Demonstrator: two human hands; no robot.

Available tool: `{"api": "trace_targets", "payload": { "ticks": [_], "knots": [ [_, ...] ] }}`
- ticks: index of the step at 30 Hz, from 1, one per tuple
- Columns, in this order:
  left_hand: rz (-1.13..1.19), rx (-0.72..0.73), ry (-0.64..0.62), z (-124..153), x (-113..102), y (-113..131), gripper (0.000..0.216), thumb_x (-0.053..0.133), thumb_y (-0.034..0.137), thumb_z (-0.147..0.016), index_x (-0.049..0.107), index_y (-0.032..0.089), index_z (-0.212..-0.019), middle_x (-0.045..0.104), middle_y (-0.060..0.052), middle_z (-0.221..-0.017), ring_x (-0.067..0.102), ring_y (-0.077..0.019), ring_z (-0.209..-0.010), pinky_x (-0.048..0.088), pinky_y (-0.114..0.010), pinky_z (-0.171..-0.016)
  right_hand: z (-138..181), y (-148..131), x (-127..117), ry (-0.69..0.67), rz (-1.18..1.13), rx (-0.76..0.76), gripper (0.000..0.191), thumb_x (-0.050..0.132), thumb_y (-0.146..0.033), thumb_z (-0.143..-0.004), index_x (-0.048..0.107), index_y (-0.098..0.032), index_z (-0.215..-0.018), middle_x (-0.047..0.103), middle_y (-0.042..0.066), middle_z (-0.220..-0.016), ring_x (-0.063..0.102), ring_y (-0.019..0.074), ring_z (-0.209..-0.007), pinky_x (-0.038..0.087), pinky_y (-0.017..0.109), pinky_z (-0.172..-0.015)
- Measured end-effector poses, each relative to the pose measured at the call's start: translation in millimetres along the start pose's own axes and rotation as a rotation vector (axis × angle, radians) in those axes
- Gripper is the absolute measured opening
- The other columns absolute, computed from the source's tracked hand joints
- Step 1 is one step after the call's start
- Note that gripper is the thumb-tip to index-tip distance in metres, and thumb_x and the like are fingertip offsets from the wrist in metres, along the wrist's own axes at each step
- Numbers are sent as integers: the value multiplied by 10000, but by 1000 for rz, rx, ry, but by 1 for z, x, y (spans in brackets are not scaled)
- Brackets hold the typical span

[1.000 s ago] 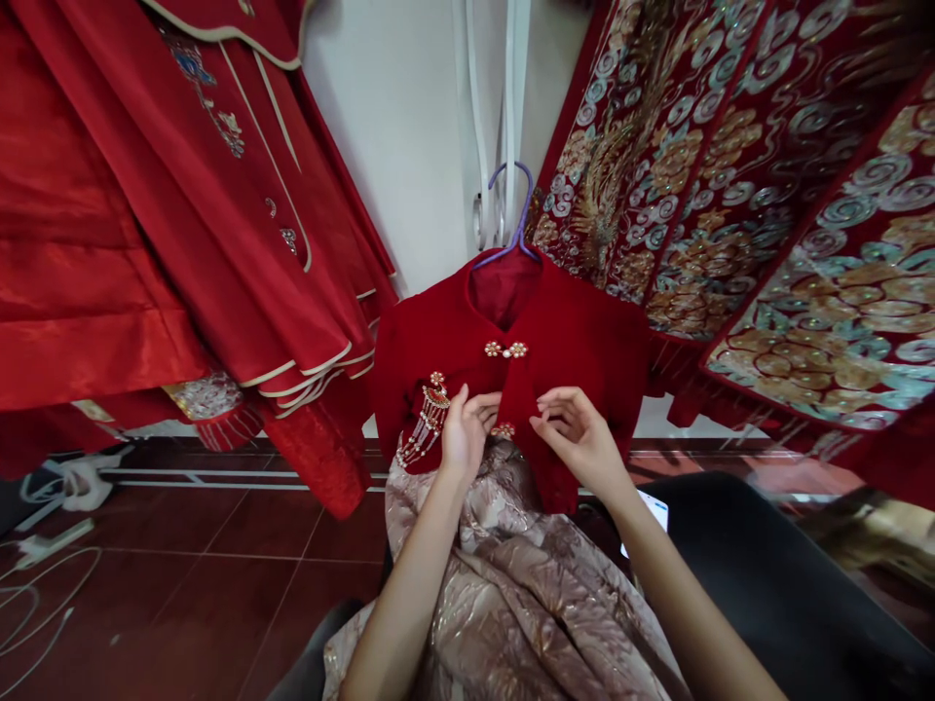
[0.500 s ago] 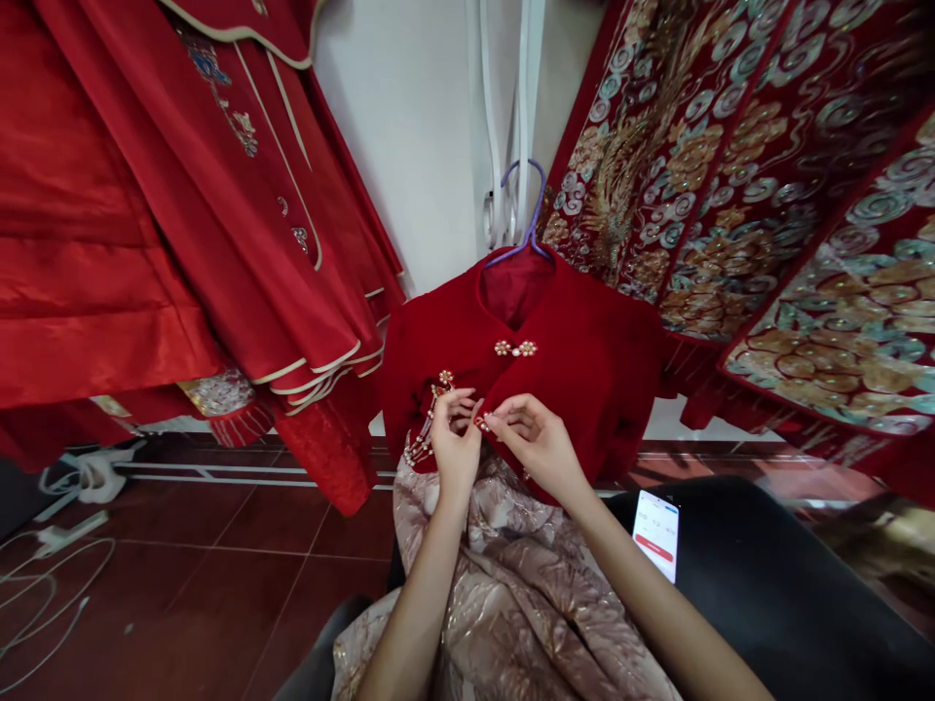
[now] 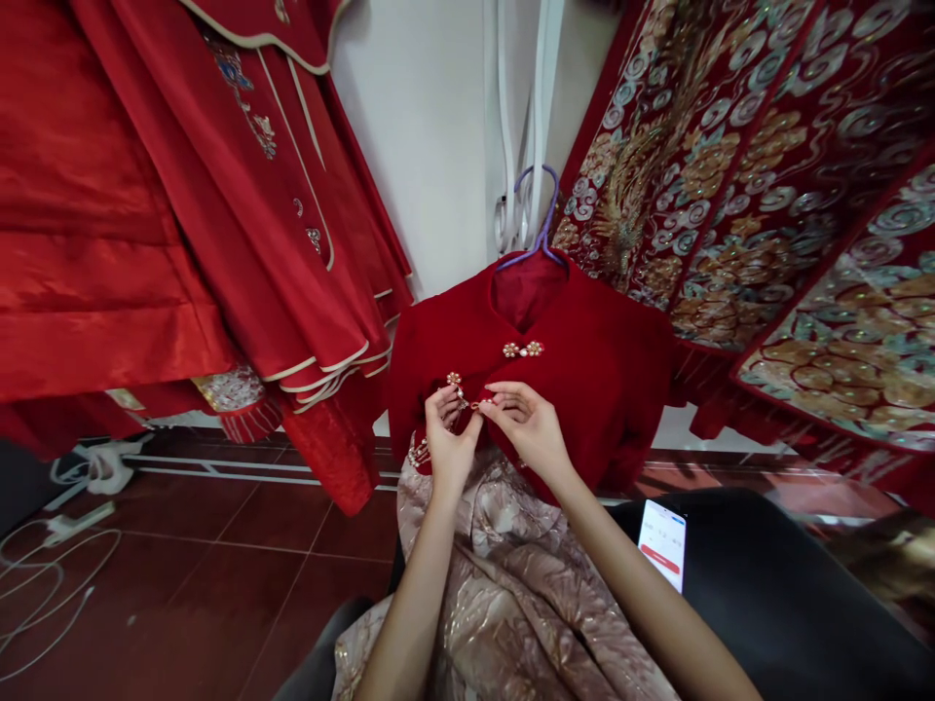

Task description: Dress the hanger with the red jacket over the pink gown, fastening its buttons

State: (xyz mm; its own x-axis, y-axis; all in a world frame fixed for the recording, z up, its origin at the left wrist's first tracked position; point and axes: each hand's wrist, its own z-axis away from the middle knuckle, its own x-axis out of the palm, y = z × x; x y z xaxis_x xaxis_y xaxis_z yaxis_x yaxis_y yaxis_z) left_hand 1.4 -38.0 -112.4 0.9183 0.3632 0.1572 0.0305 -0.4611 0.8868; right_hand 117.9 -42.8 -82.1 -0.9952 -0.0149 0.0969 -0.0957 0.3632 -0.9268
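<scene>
A red velvet jacket (image 3: 599,380) hangs from a purple hanger (image 3: 546,219), its front facing me. Two pearl-beaded flowers form a fastened frog button (image 3: 523,349) below the collar. Lower down, my left hand (image 3: 451,443) pinches one side of the front opening, fingers closed at a second frog button (image 3: 478,405). My right hand (image 3: 532,428) grips the other side of that button between thumb and fingertips. Fingers partly cover it, so I cannot tell whether it is fastened. A beaded flower with a tassel (image 3: 454,380) shows beside my left fingers.
Red garments (image 3: 241,214) hang on the left; heavily embroidered ones (image 3: 737,214) hang on the right. A lit phone (image 3: 661,545) lies on a black seat (image 3: 760,574). Patterned shiny cloth (image 3: 504,594) covers my lap. White cables (image 3: 55,574) lie on the tiled floor.
The view has shifted slightly, moving the scene to the right. My left fingers have curled in nearer the tassel, and the lower button now shows between both sets of fingertips, a little higher.
</scene>
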Motion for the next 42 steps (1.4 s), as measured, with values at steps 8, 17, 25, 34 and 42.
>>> {"api": "trace_targets", "payload": {
  "ticks": [8, 17, 25, 34, 42],
  "knots": [
    [93, -81, -59, -14, -7, 1, 384, 760, 205, -677, 627, 170, -1035, 671, -83, -1052, 635, -162, -956, 484, -328, -927, -19, 22, 11, 59, 78, -85, 342, 683, -396, -775, 704, -184, -1043, 688, 63, -929, 641, 163, -819, 559, 277, -716],
    [158, -100, -70, -17, -3, 3, 302, 744, 204, -690, 666, 154, -977, 705, -78, -991, 662, -158, -906, 511, -322, -909, -23, 25, 16, 88, 114, -143, 352, 663, -399, -799, 694, -174, -1068, 675, 73, -954, 638, 162, -839, 558, 266, -712],
    [136, -109, -79, -19, -5, 5, 258, 745, 263, -707, 699, 147, -933, 730, -79, -932, 681, -168, -873, 524, -319, -873, -25, 26, 19, 111, 144, -170, 344, 649, -385, -808, 681, -179, -1081, 663, 70, -967, 635, 156, -840, 559, 261, -710],
    [102, -98, -67, -26, -6, 4, 207, 737, 229, -678, 731, 152, -870, 745, -66, -862, 684, -168, -798, 538, -310, -817, -27, 24, 17, 83, 216, -226, 311, 628, -371, -829, 671, -206, -1089, 651, 53, -958, 640, 152, -857, 570, 257, -706],
    [1, -9, -156, -30, -13, 4, 196, 706, 249, -742, 700, 154, -914, 720, -81, -913, 671, -162, -829, 516, -297, -828, -31, 23, 17, 48, 243, -266, 306, 590, -354, -866, 641, -208, -1130, 664, 53, -975, 655, 155, -870, 582, 276, -726]
  ]
}}
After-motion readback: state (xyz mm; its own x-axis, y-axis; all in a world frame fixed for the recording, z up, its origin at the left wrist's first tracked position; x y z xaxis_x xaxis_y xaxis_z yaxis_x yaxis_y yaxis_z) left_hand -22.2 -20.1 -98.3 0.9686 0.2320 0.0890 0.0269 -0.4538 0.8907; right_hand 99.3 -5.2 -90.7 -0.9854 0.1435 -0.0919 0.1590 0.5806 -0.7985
